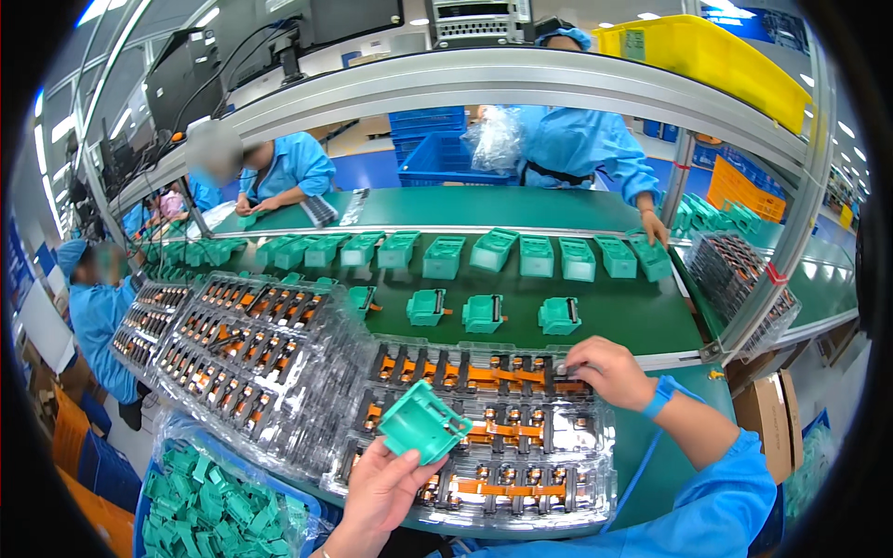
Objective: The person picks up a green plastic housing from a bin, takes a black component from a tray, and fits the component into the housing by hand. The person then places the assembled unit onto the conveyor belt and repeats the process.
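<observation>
My left hand [386, 493] grips a green plastic housing [423, 423], tilted up over the near tray, thumb on its front. At the top right corner of the clear plastic tray [595, 446], my right hand [609, 370] has its fingertips pinched together; what lies between them is too small to make out. Rows of dark parts with orange flat ribbon cables [507, 432] fill much of this tray. A blue wrist strap [662, 395] with a cord is on my right wrist.
Stacked clear trays [242, 353] of similar parts stand to the left. A blue bin [312, 507] of green pieces is at lower left. Green housings [445, 256] line the green conveyor belt [521, 288]. Across it, a co-worker's hand [654, 226] touches one. A metal frame post [791, 214] rises at right.
</observation>
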The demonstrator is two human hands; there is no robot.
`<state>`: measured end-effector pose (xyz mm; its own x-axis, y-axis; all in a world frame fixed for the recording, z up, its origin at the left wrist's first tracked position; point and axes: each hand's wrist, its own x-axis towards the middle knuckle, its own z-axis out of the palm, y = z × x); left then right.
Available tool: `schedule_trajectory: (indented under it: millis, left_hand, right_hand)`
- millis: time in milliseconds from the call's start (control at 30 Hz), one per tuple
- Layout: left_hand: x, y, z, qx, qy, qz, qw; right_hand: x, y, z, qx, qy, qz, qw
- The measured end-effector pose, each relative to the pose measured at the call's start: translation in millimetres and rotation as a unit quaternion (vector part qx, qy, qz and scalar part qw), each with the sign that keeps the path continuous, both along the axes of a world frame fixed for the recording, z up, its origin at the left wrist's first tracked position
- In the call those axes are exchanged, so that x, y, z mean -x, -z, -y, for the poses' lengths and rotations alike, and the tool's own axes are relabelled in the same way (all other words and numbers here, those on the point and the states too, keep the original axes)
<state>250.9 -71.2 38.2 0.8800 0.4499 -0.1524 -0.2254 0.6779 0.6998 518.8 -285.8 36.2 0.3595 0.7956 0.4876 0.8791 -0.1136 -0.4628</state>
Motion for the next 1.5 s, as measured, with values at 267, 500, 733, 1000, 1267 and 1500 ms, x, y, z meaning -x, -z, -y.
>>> schedule_trajectory:
  millis: [267,500,733,1000,1267,1500]
  left_hand:
    - [-10.6,24.3,7.6,-0.163,-0.118,0.001,0.98]
    - [-11.4,28.1,10.1,-0.212,-0.116,0.002,0.97]
    - [-10.8,27.3,10.9,-0.222,-0.104,-0.005,0.97]
    - [-7.5,27.4,10.6,-0.226,-0.092,-0.017,0.97]
    - [-7.5,27.4,11.4,-0.221,-0.089,-0.015,0.971]
    - [-2.8,28.8,12.1,-0.237,-0.071,-0.032,0.968]
  right_hand:
    - [84.4,-57.2,-41.1,-0.107,-0.103,-0.363,0.92]
    - [99.7,-45.8,-73.7,-0.105,-0.072,-0.235,0.964]
    - [96.2,-26.8,-85.3,-0.054,-0.048,-0.252,0.965]
    - [88.1,-2.4,-91.6,-0.046,-0.083,-0.465,0.88]
    - [87.9,-3.0,-90.8,0.009,-0.093,-0.466,0.88]
    - [88.6,-6.1,-89.7,0.037,-0.101,-0.459,0.882]
